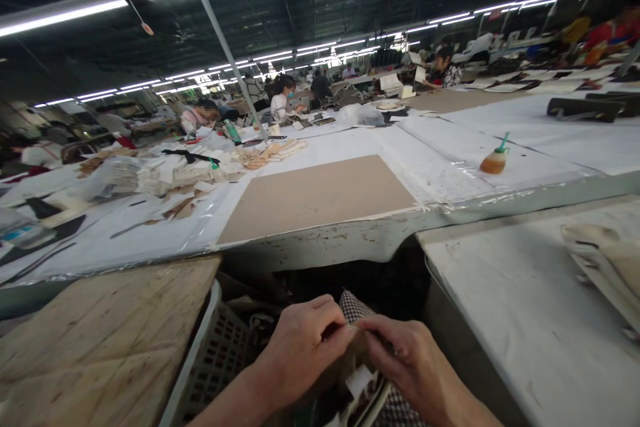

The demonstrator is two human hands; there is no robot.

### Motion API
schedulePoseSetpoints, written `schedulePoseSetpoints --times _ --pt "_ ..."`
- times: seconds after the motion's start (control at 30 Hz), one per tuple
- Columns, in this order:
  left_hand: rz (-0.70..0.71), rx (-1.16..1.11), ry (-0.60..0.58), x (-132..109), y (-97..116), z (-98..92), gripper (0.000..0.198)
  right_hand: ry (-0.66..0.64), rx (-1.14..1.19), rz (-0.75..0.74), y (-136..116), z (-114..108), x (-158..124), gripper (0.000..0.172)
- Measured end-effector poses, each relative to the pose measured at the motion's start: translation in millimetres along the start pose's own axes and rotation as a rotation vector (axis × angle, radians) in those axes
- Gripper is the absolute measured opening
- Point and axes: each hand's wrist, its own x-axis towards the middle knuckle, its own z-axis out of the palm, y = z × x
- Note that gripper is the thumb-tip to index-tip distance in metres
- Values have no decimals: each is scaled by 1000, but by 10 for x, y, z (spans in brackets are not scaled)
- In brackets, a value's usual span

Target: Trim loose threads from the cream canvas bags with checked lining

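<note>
My left hand and my right hand meet low at the bottom centre, below the table's front edge. Both are closed, fingertips pinched together on a small tan piece of material between them. A white tag shows just under the piece. Checked fabric lies behind and beneath the hands. What the piece is exactly stays hidden by the fingers.
A brown cardboard sheet lies on the white table ahead. A glue bottle stands at the right. Stacks of pale cut pieces lie left. A wooden board and plastic basket sit at lower left, a white bench right. People work farther back.
</note>
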Motion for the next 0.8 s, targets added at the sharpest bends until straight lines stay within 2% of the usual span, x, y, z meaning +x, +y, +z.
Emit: schedulePoseSetpoints --times 0.07,0.27,0.4,0.53,0.67,0.8 --pt "-46 -24 -39 19 17 -10 12 -9 -3 -3 -2 -3 7 25" --pt "55 130 -134 -23 29 -105 26 -34 -15 10 -18 25 -23 23" --pt "-2 329 -246 -207 -102 -276 37 1 -19 62 -29 2 -29 23" --pt "-77 385 -332 -462 -249 -392 32 5 1 67 -39 -9 -38 25" --pt "-123 363 -304 -600 -252 -337 38 -5 18 51 -32 11 -46 27" --pt "-174 292 -218 -519 -77 -375 43 -26 52 19 -70 -115 117 27"
